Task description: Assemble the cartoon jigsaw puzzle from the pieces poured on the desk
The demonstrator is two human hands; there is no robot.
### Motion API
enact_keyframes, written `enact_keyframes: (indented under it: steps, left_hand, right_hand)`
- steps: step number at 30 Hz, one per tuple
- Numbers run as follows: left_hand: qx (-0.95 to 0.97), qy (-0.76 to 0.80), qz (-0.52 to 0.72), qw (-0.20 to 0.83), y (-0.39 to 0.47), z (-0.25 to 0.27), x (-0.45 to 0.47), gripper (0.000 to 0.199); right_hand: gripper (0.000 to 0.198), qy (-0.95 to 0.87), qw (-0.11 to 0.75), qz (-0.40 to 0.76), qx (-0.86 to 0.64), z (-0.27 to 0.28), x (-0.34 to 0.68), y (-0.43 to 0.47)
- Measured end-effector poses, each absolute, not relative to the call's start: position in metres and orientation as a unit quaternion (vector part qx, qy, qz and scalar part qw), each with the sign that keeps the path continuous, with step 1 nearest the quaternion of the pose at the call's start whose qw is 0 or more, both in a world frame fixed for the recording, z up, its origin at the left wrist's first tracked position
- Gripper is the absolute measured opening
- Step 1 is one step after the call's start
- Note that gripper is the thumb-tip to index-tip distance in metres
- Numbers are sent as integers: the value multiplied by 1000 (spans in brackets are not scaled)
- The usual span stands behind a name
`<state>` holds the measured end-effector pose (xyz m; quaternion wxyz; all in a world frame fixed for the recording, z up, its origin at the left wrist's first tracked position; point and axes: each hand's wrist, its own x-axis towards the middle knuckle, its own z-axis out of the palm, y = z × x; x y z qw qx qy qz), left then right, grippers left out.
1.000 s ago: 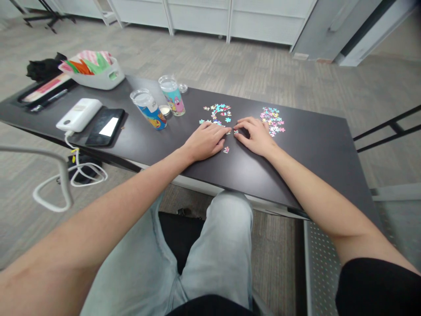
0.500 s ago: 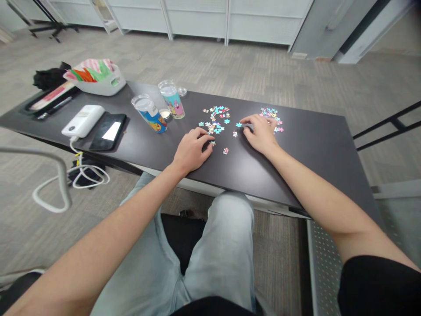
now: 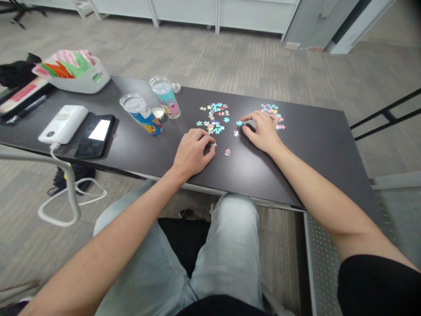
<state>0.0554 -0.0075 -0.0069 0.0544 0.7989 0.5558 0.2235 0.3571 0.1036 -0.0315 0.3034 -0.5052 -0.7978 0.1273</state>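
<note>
With the thumb and index finger drawn together, my left hand (image 3: 193,154) pinches a small jigsaw piece (image 3: 213,144) at the table's near side. My right hand (image 3: 261,130) rests on the table further right, fingers loosely curved and thumb apart. Its index fingertip touches a turquoise jigsaw piece (image 3: 239,123). Between the hands lie a white-and-red piece (image 3: 236,133) and a pink-and-white piece (image 3: 227,152). A loose cluster of jigsaw pieces (image 3: 215,127) spreads beyond my left hand. Another pile of pieces (image 3: 269,108) is partly hidden behind my right hand.
Two clear-topped printed cups, one blue (image 3: 141,115) and one turquoise-pink (image 3: 165,97), stand left of the pieces, with a round lid (image 3: 158,113) beside them. Farther left are a phone (image 3: 95,136), a cabled white power bank (image 3: 64,124) and a white basket (image 3: 77,83) of colourful packets.
The view has shifted, so the left-hand items sit further left. My left thumb and index finger have closed in around the small piece. My right hand stays almost still by the turquoise piece.
</note>
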Motion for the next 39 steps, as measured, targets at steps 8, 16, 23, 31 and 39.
enact_keyframes:
  steps: [8, 16, 23, 31, 39]
  left_hand:
    - [770, 546, 311, 109, -3, -14, 48, 27]
    - [775, 510, 302, 220, 13, -18, 44, 29]
    - [828, 467, 223, 216, 16, -8, 26, 23]
    - [821, 518, 187, 152, -1, 4, 44, 30]
    - [834, 449, 232, 221, 12, -6, 33, 25]
  right_hand:
    - [32, -787, 259, 44, -559, -32, 364, 99]
    - [13, -740, 367, 53, -562, -33, 362, 91]
    - [22, -608, 433, 231, -624, -36, 329, 51]
    - [17, -554, 416, 259, -673, -24, 293, 43]
    - [12, -583, 310, 221, -718, -13, 277, 46]
